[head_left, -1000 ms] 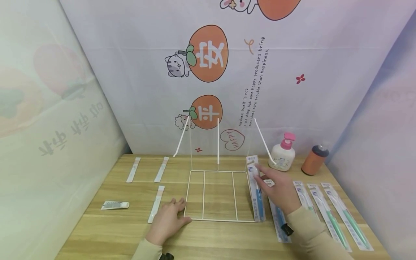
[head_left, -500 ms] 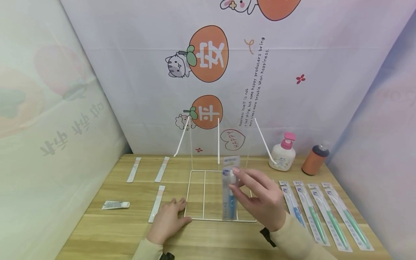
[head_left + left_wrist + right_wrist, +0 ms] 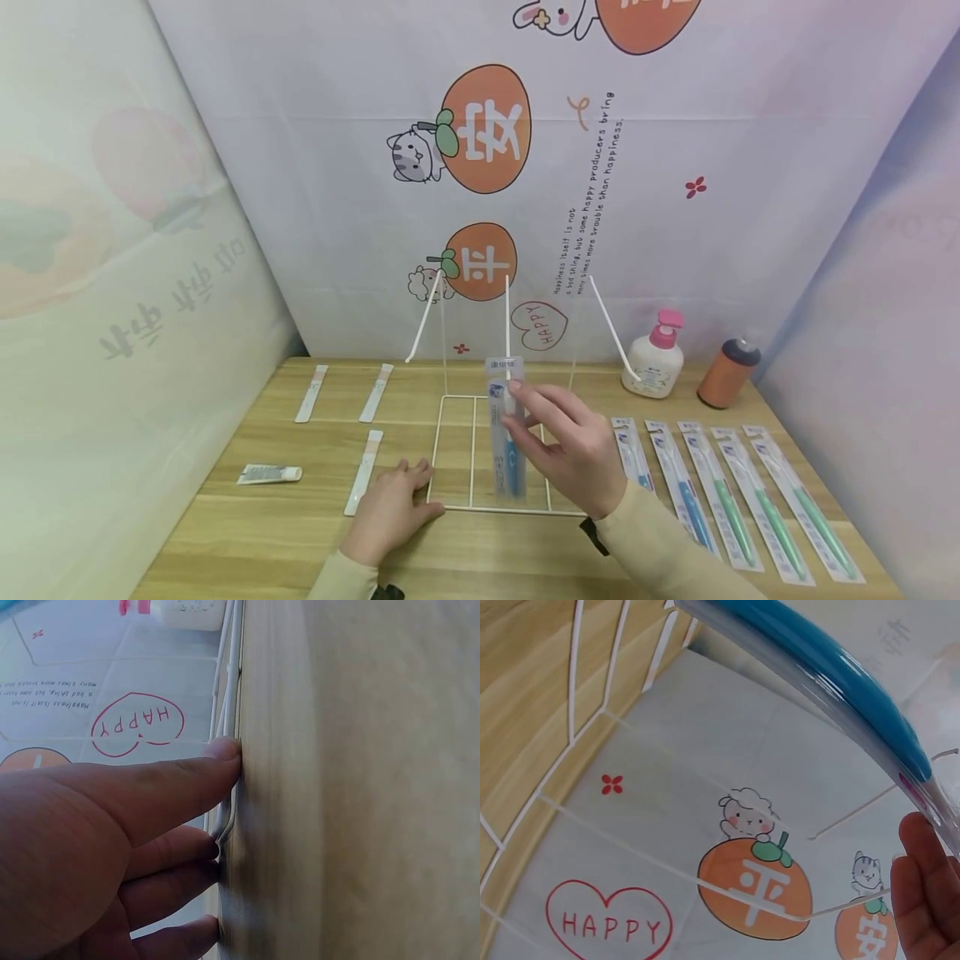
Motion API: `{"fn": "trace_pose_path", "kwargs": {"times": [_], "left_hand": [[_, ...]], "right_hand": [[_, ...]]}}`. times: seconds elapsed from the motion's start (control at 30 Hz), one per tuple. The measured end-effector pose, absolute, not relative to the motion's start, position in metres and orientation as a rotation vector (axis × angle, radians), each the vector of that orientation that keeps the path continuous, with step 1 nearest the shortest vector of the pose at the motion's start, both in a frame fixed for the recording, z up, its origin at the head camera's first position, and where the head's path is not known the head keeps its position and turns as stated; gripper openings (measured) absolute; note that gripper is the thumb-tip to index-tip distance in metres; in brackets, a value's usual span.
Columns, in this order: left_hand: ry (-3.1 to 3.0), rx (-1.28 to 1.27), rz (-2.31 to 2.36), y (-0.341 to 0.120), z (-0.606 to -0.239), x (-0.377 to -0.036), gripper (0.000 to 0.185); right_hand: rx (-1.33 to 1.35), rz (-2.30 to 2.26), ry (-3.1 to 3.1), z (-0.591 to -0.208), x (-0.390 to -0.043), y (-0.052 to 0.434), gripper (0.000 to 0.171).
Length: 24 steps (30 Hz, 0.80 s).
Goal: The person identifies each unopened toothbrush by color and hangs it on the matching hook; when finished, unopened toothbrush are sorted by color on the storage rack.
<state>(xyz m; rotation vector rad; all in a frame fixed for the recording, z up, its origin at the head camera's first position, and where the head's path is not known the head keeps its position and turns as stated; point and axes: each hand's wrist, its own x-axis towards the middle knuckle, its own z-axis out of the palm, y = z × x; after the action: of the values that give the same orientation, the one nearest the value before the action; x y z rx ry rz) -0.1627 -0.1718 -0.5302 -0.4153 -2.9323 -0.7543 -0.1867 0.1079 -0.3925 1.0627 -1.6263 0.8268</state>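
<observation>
My right hand (image 3: 570,446) pinches a packaged blue toothbrush (image 3: 506,433) and holds it upright above the middle of the white wire rack (image 3: 471,454). In the right wrist view the blue toothbrush (image 3: 832,682) curves across the top, with my fingertips (image 3: 922,885) at the lower right. My left hand (image 3: 390,508) lies flat on the wooden table, fingers touching the rack's front left corner. The left wrist view shows those straight fingers (image 3: 172,787) against the rack's wire (image 3: 229,802).
Several packaged toothbrushes (image 3: 720,500), blue and green, lie in a row on the right. Three flat pink-tipped packets (image 3: 363,471) and a small tube (image 3: 268,474) lie on the left. A pump bottle (image 3: 654,357) and an orange canister (image 3: 727,372) stand at the back right.
My right hand picked the blue toothbrush pack up from beside the rack's right edge and carried it left, over the rack's middle. The left hand stayed put.
</observation>
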Motion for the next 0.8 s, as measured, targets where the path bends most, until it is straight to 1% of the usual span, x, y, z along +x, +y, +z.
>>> {"fn": "trace_pose_path", "kwargs": {"times": [0.2,0.37,0.43,0.57,0.8], "left_hand": [[-2.930,-0.407,-0.761,-0.172,-0.531,-0.162,0.062],[-2.931,-0.425,-0.765,-0.172,-0.530,-0.162,0.061],[-2.926,-0.434,-0.761,-0.172,-0.530,-0.162,0.061],[-2.923,-0.440,-0.756,-0.172,-0.530,-0.161,0.061],[-2.918,-0.446,-0.765,-0.171,-0.529,-0.160,0.060]], "right_hand": [[0.989,0.824,-1.721,-0.402,-0.205,0.109,0.031],[0.969,0.858,-1.779,-0.406,-0.229,0.109,0.030],[0.963,0.869,-1.806,-0.407,-0.240,0.108,0.033],[0.910,0.870,-1.864,-0.407,-0.257,0.104,0.045],[0.840,0.848,-1.912,-0.404,-0.282,0.100,0.044]]}}
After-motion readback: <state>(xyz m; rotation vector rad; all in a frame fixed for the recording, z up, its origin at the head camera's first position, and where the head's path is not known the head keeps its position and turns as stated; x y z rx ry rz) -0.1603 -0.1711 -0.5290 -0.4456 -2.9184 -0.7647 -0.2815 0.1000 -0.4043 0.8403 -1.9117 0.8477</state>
